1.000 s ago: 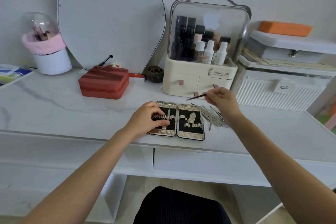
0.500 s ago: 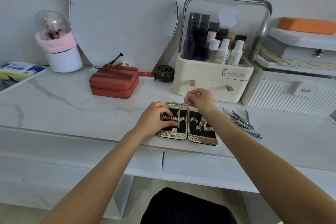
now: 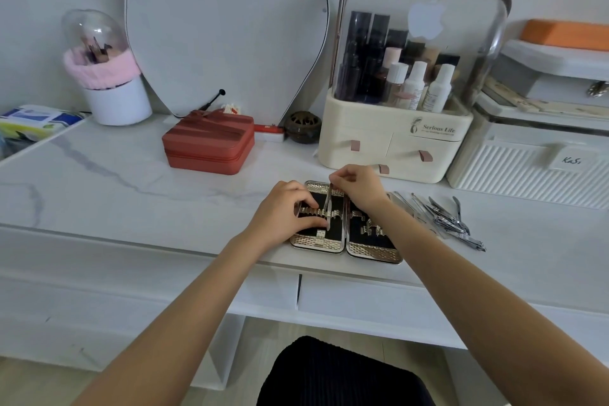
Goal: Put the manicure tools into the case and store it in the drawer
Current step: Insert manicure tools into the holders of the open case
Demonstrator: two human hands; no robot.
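An open manicure case (image 3: 370, 245) with a gold rim and black lining lies flat at the front edge of the white marble desk (image 3: 131, 194). My left hand (image 3: 283, 214) rests on the case's left half, its fingers curled over the holding straps. My right hand (image 3: 357, 186) pinches the top of a thin metal tool (image 3: 328, 203), which stands slanted into the left half. Several loose metal manicure tools (image 3: 445, 219) lie in a heap on the desk to the right of the case. Two closed desk drawers (image 3: 362, 298) sit below the desktop.
A red zip box (image 3: 209, 145) stands behind and to the left. A cream cosmetics organiser (image 3: 392, 145) with a clear dome is right behind the case, with white storage boxes (image 3: 527, 161) to its right. A brush holder (image 3: 112, 92) and a mirror (image 3: 224, 26) stand at the back. A black stool (image 3: 342, 376) is below.
My right hand carried the thin tool from the heap leftward to the case and now sets it into the left half. My left hand has stayed on the case.
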